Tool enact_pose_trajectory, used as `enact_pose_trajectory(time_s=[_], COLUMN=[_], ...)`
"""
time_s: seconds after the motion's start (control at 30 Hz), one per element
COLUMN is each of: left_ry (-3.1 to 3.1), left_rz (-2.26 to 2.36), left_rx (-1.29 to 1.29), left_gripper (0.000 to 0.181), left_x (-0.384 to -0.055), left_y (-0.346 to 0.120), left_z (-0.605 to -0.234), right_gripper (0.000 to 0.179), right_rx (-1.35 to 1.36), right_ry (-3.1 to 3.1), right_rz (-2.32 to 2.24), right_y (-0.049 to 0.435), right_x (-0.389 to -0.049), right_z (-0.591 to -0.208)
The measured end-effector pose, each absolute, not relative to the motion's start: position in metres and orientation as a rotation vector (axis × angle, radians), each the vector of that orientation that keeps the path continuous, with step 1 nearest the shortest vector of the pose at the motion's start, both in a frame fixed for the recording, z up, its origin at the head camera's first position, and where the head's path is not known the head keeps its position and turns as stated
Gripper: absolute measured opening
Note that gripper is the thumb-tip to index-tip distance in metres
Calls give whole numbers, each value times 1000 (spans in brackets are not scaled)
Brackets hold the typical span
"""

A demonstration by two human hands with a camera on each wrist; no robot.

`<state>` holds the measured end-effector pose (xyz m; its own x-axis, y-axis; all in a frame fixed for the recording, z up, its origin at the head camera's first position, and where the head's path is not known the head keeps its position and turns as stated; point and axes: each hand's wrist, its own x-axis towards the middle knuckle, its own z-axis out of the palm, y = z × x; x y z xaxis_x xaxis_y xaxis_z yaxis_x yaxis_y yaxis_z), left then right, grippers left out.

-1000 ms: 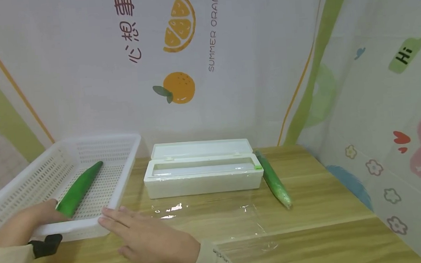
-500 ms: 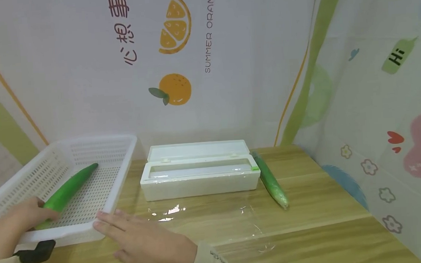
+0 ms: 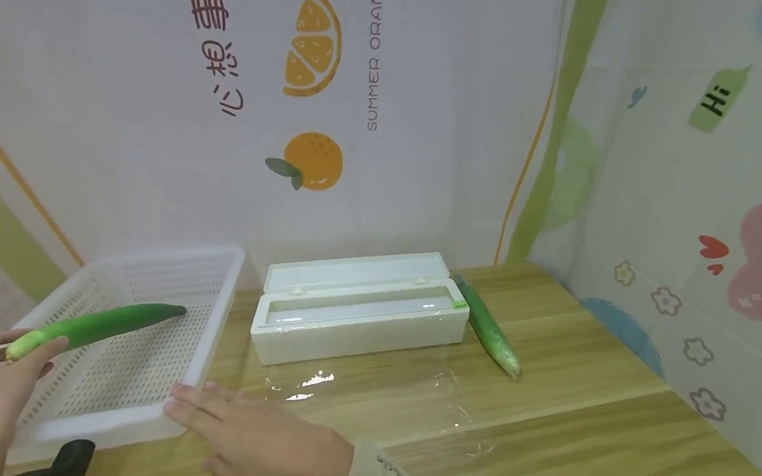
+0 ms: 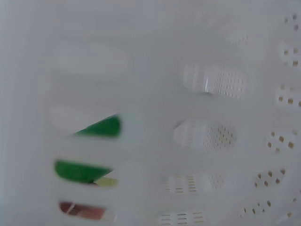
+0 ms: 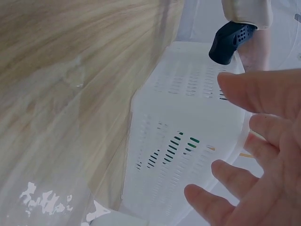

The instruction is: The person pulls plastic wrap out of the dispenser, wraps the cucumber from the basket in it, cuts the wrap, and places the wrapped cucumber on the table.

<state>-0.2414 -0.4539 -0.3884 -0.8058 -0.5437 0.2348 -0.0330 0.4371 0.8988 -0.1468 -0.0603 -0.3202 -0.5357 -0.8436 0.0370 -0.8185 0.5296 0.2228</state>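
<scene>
My left hand (image 3: 10, 384) grips a green cucumber (image 3: 107, 324) by its pale end, thumb on the near side. The cucumber points rightward over the white plastic basket (image 3: 205, 358). Through the basket's slots, the left wrist view catches bits of the green cucumber (image 4: 82, 171). My right hand (image 3: 262, 434) has its fingers extended, with the fingertips at the basket's near right corner. In the right wrist view the fingers of that hand (image 5: 268, 155) are spread beside the basket's slotted wall (image 5: 188, 113).
A white cling film dispenser (image 3: 361, 337) stands with its lid raised, and clear film (image 3: 364, 392) stretches from it across the wooden table (image 3: 562, 416). A second cucumber (image 3: 491, 329), shiny as if wrapped, lies at the dispenser's right. A printed cloth (image 3: 446, 117) hangs behind.
The left hand has taken hold of the cucumber and raised it from the basket floor, shifting left and turning it more level. The right hand stays at the basket's corner.
</scene>
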Motion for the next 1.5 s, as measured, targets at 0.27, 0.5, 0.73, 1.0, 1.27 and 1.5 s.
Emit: enact_pose_trajectory(time_s=[0.27,0.5,0.73,1.0,1.27,1.5], left_ry=[-2117,-1877,-1514,-1679,-2135,-2531], left_rz=[-1250,-1287,-1720,-2064,-2018,-1805], left_rx=[647,510,13,-452,-453,-403], left_gripper=[39,39,36,35,21,32], left_x=[-173,-151,-148,-142,-148,-151], left_y=[-322,-281,-263,-234,-200,-177], left_z=[-286,-245,-233,-241,-259,-276], right_gripper=[75,76,73,72,44,20], right_rx=[1407,1409,1232,800,610,704], right_ry=[-2647,-2640,-2713,-2666,-2655,-2777], right_rz=[-320,-215,481,759,761,703], right_y=[-61,-53,-16,51,123,163], right_x=[-145,-149,-161,-181,-188,-187], right_z=[-321,-313,-281,-260,-272,-285])
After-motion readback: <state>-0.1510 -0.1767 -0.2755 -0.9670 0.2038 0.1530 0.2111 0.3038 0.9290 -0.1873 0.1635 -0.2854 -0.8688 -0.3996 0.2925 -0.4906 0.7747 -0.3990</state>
